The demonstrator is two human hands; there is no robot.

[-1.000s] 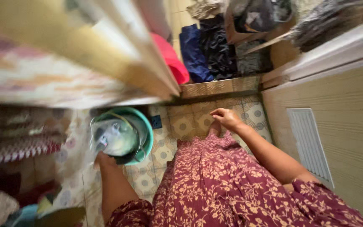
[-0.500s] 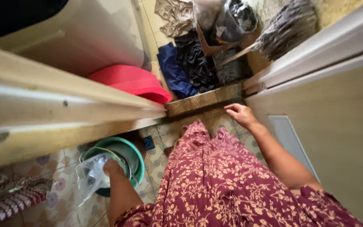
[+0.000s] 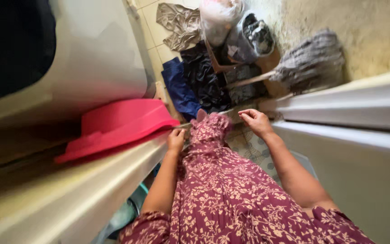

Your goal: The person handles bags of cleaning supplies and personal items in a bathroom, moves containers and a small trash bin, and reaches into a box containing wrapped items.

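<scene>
Both hands differ: left hand [image 3: 176, 139] off the bucket, clenched; right hand [image 3: 256, 121] loosely open

Soft, warm daylight fills the scene, brightest on the tiled floor [image 3: 150, 18] at the top. The door frame [image 3: 91, 190] at lower left is heavily motion-blurred, and the pink basin [image 3: 118, 124] is smeared. Wide-angle distortion bends the edges. The floral dress [image 3: 231, 194] is fairly sharp.

Teal bucket [image 3: 132, 210] mostly hidden behind left forearm, perhaps blurred.
</scene>
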